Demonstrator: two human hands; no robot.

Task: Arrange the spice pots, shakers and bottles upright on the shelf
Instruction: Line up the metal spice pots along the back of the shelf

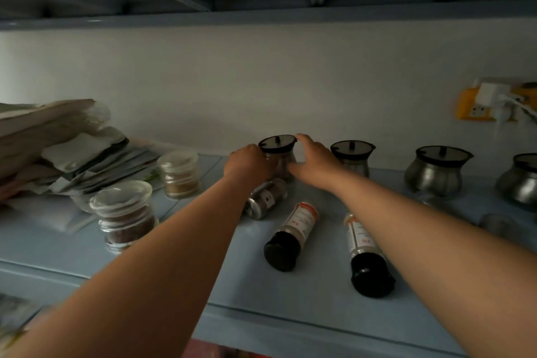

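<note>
Two bare forearms reach over the front edge of the pale blue shelf (174,256). Just beyond, two black-capped bottles (292,234) (366,256) lie on their sides, and a steel shaker (266,197) lies toppled behind them. To the left stand two glass jars (125,213) (179,173), upright. Farther back, the left hand (247,164) and right hand (312,158) grip a steel spice pot (277,154) from both sides, upright near the wall; more pots (353,157) (436,171) stand to its right
</note>
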